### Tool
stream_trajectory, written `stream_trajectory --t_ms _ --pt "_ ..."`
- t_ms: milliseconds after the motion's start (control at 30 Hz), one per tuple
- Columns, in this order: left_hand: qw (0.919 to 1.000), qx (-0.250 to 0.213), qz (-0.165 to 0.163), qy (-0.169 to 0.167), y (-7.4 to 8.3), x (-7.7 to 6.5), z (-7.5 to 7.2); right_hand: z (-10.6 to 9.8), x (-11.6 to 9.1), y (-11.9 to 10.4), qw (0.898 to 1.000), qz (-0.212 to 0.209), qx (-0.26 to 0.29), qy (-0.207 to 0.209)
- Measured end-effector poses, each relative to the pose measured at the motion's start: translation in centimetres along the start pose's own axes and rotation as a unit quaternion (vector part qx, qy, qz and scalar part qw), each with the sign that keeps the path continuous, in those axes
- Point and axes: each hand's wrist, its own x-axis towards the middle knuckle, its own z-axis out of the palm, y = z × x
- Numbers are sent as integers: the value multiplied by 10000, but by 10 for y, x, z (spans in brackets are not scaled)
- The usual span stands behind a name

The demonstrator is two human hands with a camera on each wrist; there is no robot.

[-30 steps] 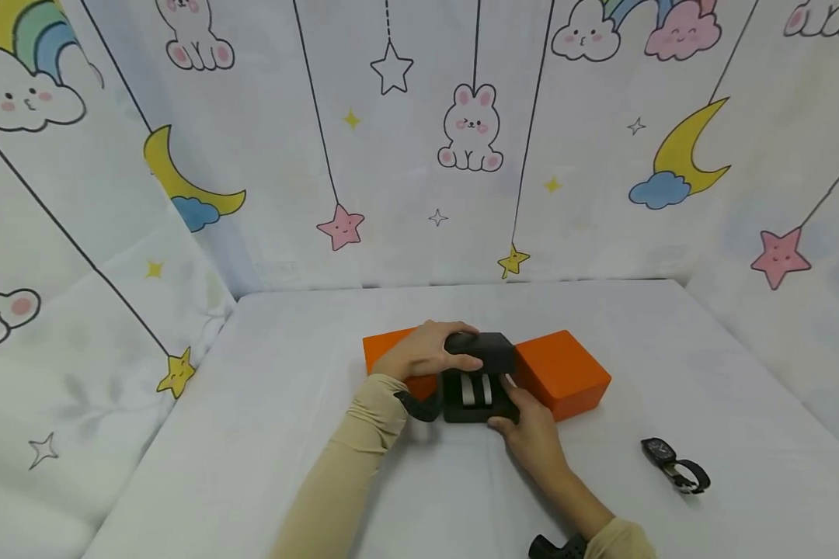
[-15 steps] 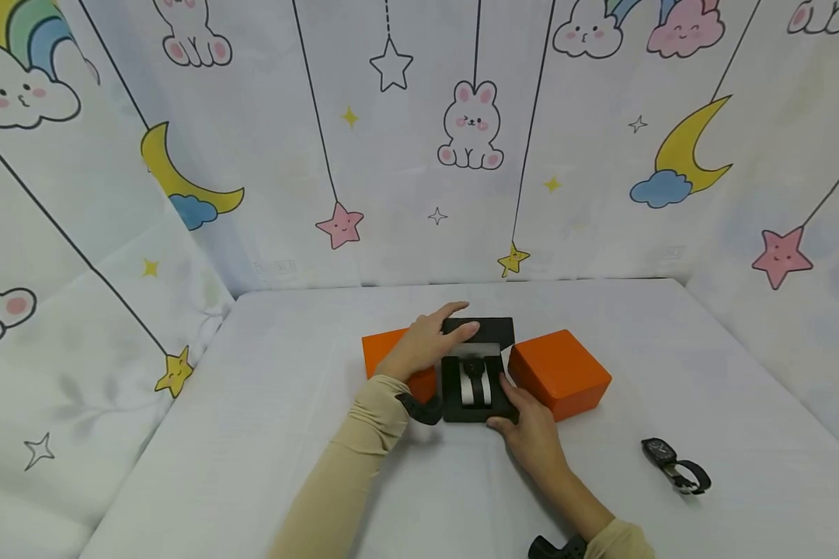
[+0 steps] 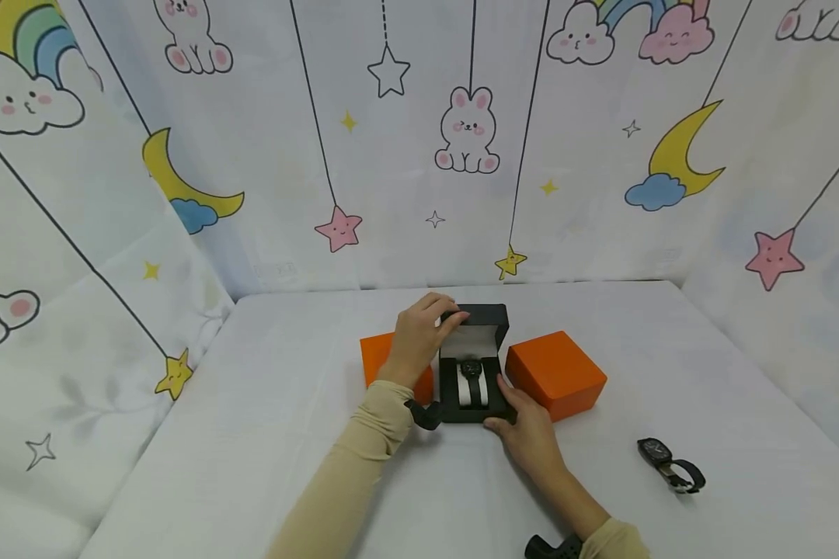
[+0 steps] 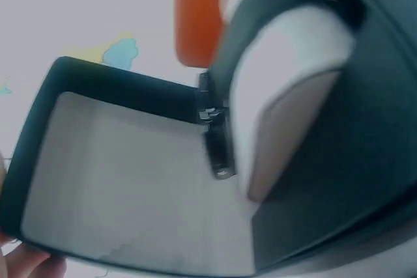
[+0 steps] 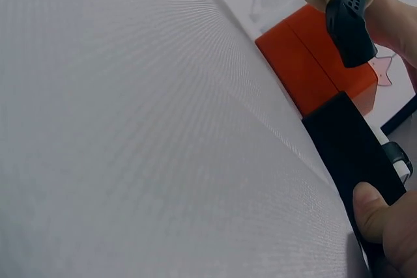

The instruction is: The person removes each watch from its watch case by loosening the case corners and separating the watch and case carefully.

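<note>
A person's left hand (image 3: 419,331) pinches the raised lid (image 3: 488,314) of a black box (image 3: 449,392), the right hand (image 3: 529,432) gripping its base (image 3: 464,417), at the frame's lower center on a worktop (image 3: 287,373); the watch (image 3: 475,390) inside has a dial (image 3: 471,368) too small to read.

The head view is bright and evenly lit, a soft shadow edging the beige fabric sleeve (image 3: 346,470) at lower centre. The left wrist's rounded white cushion (image 4: 293,56), upper right, blurs; fine ripples cross the right wrist's greyer white cloth tabletop (image 5: 130,128).
</note>
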Motion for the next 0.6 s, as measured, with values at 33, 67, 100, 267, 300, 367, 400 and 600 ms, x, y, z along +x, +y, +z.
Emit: stream_trajectory --t_ms 33,67,100,267,300,367,400,600 --pt "9999 -37 17 -110 -1 0 -2 0 0 0 10000 48 25 -23" --pt "9997 -55 9 -241 -2 0 -3 0 0 0 9999 83 47 -43" --pt "9992 -66 -23 -388 -3 0 -4 0 0 0 9999 118 77 -68" --pt "9939 -11 -232 -1082 -4 -1 -12 0 0 0 9997 154 122 -160" --pt "9922 5 -288 -1211 -4 0 -14 0 0 0 9997 155 114 -166" --pt "9883 38 -415 -1465 -4 0 -15 0 0 0 9997 157 89 -175" --pt "9861 70 -472 -1593 -3 -1 -16 0 1 0 9997 157 78 -186" --pt "9733 9 -597 -2216 -4 -3 -18 0 1 2 9996 189 54 -197"
